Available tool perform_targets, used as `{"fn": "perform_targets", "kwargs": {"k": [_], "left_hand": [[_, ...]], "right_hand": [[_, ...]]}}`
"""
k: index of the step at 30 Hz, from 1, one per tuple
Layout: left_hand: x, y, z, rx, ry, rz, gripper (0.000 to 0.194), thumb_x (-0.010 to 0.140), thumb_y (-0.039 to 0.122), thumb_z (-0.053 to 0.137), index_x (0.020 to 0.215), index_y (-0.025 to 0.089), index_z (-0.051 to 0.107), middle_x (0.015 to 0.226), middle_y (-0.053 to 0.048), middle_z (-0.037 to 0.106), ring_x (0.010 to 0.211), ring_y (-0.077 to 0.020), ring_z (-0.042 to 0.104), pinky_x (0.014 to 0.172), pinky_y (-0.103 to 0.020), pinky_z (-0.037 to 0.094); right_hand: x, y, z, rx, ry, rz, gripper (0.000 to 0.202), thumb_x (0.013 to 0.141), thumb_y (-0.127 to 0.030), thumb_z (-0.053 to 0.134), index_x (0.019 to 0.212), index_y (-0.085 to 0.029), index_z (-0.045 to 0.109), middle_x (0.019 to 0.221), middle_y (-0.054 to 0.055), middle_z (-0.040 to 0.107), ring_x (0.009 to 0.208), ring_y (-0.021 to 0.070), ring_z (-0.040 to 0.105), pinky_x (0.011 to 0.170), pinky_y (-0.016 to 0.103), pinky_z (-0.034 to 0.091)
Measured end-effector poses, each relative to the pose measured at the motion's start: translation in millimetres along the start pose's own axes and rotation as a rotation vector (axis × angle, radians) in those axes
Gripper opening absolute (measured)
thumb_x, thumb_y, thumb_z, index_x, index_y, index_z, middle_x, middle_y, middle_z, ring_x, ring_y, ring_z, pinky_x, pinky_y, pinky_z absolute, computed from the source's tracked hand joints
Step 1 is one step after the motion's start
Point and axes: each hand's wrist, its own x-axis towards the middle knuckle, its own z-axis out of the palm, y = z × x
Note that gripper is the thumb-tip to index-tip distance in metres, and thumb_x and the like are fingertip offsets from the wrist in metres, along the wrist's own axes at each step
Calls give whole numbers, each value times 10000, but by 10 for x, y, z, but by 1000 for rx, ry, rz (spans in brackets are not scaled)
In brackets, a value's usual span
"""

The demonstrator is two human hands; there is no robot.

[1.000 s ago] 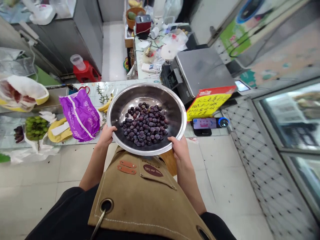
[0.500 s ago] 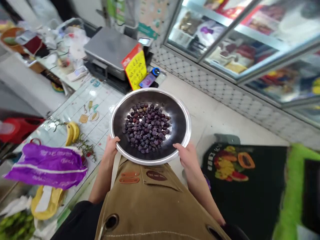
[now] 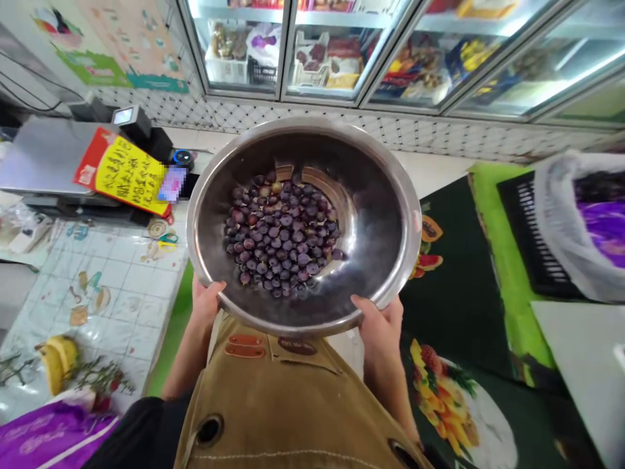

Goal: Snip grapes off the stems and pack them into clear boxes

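A wide stainless steel bowl [image 3: 375, 189] is held up in front of the brown apron [image 3: 293, 404]. Dark purple grapes [image 3: 286, 238], loose from their stems, are heaped toward its left side. My left hand [image 3: 205, 303] grips the rim at the lower left, thumb over the edge. At the lower right, my right hand [image 3: 381, 326] clasps the rim the same way, its thumb on top. The fingers of both hands are mostly hidden under the bowl.
On the left table stand a scale [image 3: 49, 156] and a yellow price sign [image 3: 129, 172]. Bananas [image 3: 58, 361], bare stems [image 3: 102, 378] and a purple bag [image 3: 53, 436] lie nearer. Glass-door fridges [image 3: 322, 58] line the back. Right, a bag-lined black crate [image 3: 532, 241] rests beside a dark printed box [image 3: 459, 293].
My view has turned right and the bowl has come closer to the camera, still in both hands. The table and scale have shifted left; the crate on the right has come into view.
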Motion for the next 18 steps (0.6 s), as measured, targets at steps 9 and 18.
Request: {"fn": "perform_targets", "kwargs": {"k": [9,18], "left_hand": [[-98,-31,2074,86,-145,0,517,472,194,768,980,193,673,737,28,708,619,-164,637,586,-254,519],[215,17,3142,94,-53,-13,463,513,166,760,973,178,702,710,45,699,572,-125,608,566,-218,503]], "right_hand": [[1460,-132,-1005,373,232,110,605,521,-263,888,1091,-215,694,852,-29,748,820,218,719,822,387,609],[2808,-477,-996,349,124,201,471,514,-251,813,955,-225,650,751,-56,681,690,176,647,719,350,589]]}}
